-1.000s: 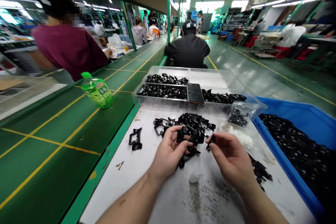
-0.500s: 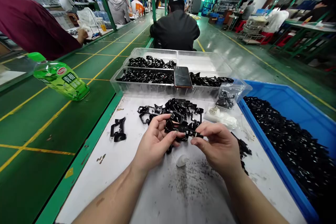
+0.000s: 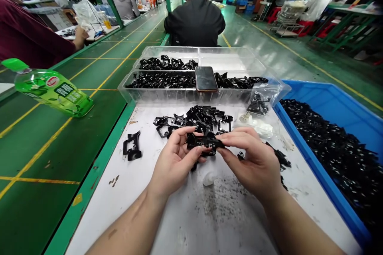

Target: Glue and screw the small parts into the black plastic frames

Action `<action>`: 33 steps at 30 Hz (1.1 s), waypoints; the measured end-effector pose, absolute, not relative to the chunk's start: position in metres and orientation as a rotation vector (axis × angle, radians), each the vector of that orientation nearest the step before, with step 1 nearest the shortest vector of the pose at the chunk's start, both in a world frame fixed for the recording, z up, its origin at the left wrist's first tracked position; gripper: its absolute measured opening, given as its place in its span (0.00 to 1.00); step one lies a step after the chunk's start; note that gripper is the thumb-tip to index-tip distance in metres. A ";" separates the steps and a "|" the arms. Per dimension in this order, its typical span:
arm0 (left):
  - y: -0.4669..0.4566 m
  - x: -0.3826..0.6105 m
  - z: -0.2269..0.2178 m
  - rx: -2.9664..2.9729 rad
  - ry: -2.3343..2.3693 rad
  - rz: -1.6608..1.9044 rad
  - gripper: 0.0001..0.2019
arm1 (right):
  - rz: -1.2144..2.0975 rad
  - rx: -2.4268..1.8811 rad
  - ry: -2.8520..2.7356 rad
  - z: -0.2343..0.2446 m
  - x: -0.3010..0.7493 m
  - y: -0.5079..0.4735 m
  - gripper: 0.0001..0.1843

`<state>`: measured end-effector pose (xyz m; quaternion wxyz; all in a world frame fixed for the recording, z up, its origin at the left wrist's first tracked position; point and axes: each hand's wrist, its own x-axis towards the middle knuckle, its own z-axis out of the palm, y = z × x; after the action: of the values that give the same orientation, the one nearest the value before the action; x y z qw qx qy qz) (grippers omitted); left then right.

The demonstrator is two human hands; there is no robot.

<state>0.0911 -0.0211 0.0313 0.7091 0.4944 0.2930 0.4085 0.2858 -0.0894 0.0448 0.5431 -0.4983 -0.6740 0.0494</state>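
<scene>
My left hand (image 3: 175, 159) and my right hand (image 3: 253, 157) meet over the white worktop (image 3: 167, 215), both pinching one black plastic part (image 3: 203, 142) between their fingertips. Just behind it lies a loose heap of similar black parts (image 3: 194, 119). A single black part (image 3: 132, 149) rests apart to the left. A small white cap (image 3: 208, 178) sits on the worktop below my hands, amid dark specks.
A clear divided tray (image 3: 179, 95) with black parts and a phone (image 3: 206, 79) stands behind the heap. A blue bin (image 3: 335, 107) of black parts is at right. A green bottle (image 3: 52, 91) lies on the green conveyor (image 3: 60, 143). Other people sit ahead and at left.
My right hand has closed in on the left one and now shares its grip on the black part. The view has tilted down, and the bottle has shifted left in view.
</scene>
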 end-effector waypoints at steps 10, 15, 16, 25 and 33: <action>-0.024 0.091 0.029 1.101 0.554 0.865 0.20 | 0.011 -1.271 -1.639 0.047 0.290 -0.088 0.11; -0.023 0.090 0.028 1.130 0.512 0.872 0.18 | 0.018 -1.281 -1.673 0.051 0.288 -0.088 0.09; -0.022 0.090 0.028 1.132 0.507 0.873 0.18 | 0.027 -1.291 -1.678 0.051 0.288 -0.088 0.08; -0.025 0.089 0.028 1.212 0.489 0.877 0.19 | 0.090 -1.367 -1.658 0.047 0.287 -0.089 0.07; -0.025 0.088 0.025 1.290 0.516 0.910 0.19 | 0.104 -1.318 -1.695 0.049 0.286 -0.088 0.07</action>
<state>0.0881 -0.0248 0.0247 0.6748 0.5733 0.2292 0.4044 0.2864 -0.0878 0.0486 0.4761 -0.5392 -0.6934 0.0427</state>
